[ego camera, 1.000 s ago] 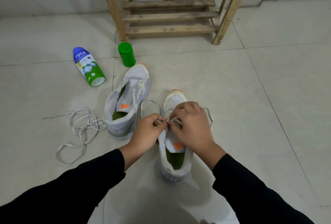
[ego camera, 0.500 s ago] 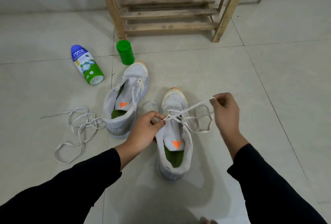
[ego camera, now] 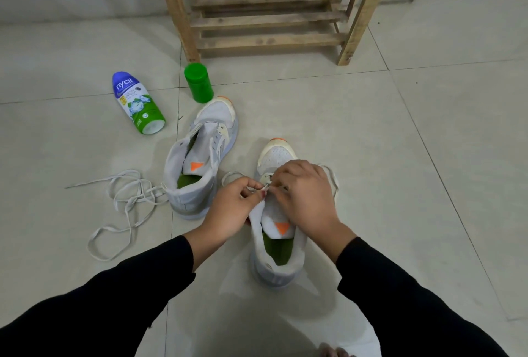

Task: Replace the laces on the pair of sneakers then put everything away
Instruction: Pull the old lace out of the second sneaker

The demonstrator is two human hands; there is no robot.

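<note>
While black sleeves enter from the bottom edge, the left grip pinches the lace and the right grip curls round it, over the near sneaker at centre frame. Left: second sneaker, loose lace. Beyond: bottle, green cap, wooden rack.

Two upright white sneakers, loose laces

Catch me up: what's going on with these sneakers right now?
A person is working the lace of the nearer sneaker. The left hand and right hand both pinch the lace over its eyelets, loops trailing to each side. The other sneaker stands with no lace, a loose lace on the floor beside its heel. A bottle and green cap sit nearby.
</note>
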